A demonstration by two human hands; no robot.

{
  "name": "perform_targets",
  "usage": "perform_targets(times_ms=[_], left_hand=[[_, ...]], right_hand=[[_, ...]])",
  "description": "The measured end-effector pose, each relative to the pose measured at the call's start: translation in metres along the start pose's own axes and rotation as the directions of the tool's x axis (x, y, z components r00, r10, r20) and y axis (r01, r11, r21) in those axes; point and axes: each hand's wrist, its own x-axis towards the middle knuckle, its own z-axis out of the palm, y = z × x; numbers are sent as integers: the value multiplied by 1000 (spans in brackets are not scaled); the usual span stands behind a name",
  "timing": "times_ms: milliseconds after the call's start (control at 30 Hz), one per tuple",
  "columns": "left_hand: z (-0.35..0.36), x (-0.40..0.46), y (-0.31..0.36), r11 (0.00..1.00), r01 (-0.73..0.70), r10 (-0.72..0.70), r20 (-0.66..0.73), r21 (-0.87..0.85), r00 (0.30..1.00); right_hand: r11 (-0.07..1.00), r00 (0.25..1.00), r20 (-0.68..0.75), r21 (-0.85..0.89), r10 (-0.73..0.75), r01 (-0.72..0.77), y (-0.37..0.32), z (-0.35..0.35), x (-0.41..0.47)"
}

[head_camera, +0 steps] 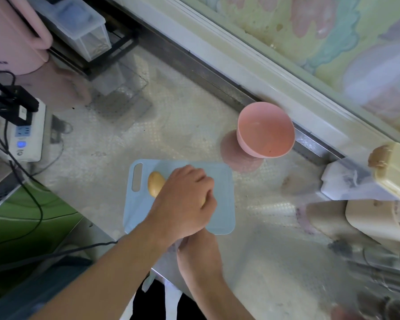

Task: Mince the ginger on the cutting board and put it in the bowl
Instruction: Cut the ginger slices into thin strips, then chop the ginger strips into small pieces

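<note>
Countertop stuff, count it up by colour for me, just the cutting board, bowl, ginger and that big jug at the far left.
Pink: 2, bowl and jug
Blue: 1, cutting board
Yellow-tan: 1, ginger
Total: 4

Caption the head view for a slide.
Left hand holds the ginger on the blue cutting board; the pink bowl waits empty nearby.

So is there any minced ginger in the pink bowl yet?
No, the pink bowl shows only its bare inside, while the ginger lies whole on the blue cutting board under the left hand.
</note>
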Motion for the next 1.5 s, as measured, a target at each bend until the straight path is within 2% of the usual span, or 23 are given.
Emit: perform_targets(times_ms=[67, 133, 200, 333, 367, 433, 467, 533, 567, 600, 633, 700, 833, 933, 1033, 1133, 1233, 1300, 1400, 1500], left_hand=[[-3, 18, 9, 959, -64, -17, 281, 277, 960], [-2, 28, 15, 891, -129, -86, 441, 435, 893], [2, 33, 17, 856, -174, -120, 514, 487, 849], [1, 36, 19, 777, -322, -66, 579, 540, 812], [0, 36, 19, 788, -322, -53, 580, 524, 813], [-6, 38, 17, 881, -222, -33, 522, 418, 852], [-11, 39, 16, 944, -128, -26, 453, 305, 891], [-25, 39, 13, 998, 62, -58, 170, -19, 984], [-32, 35, 11, 968, 154, -160, -14, -199, 987], [-38, 30, 8, 903, 227, -302, -161, -365, 940], [-41, 24, 5, 823, 287, -441, -234, -490, 866], [-37, 11, -2, 690, 408, -624, -205, -598, 754], [5, -21, -18, 572, 611, -716, 31, -548, 698], [35, -39, -23, 574, 687, -723, 119, -445, 681], [47, -41, -18, 609, 698, -716, 117, -377, 688], [46, -36, -12, 600, 656, -718, 53, -458, 694], [44, -32, -10, 638, 541, -650, -7, -548, 760], [46, -32, -14, 668, 514, -613, -6, -538, 790], [53, -35, -21, 700, 556, -620, 4, -449, 785], [56, -38, -23, 677, 592, -656, 7, -438, 755]], right_hand=[[999, 1000, 2, -47, -21, 21, -1, -4, -1], [999, 1000, -16, -32, -26, 25, -1, -7, -2], [999, 999, -36, -10, -34, 34, -1, -9, -4], [999, 997, -57, 9, -50, 50, -4, -14, -8], [998, 996, -62, 18, -56, 57, -5, -15, -10], [997, 996, -60, 46, -65, 68, -8, -19, -13], [996, 997, -52, 58, -59, 62, -9, -20, -13], [997, 999, -39, 70, -26, 28, -9, -22, -13], [997, 999, -40, 76, -13, 16, -9, -23, -12], [997, 999, -42, 82, -7, 10, -8, -23, -11], [996, 999, -43, 94, -4, 8, -7, -24, -11], [992, 999, -49, 127, -4, 10, -5, -25, -10], [981, 998, -69, 193, -6, 19, -2, -30, -10], [974, 996, -91, 222, -12, 32, 3, -33, -9], [981, 995, -100, 188, -20, 39, 8, -36, -7], [980, 995, -96, 197, -12, 31, 10, -38, -7], [979, 997, -77, 200, -15, 31, 10, -37, -6], [980, 997, -76, 196, -28, 43, 9, -37, -6], [981, 996, -83, 187, -34, 49, 10, -38, -7], [976, 993, -109, 211, -38, 61, 12, -43, -7]])
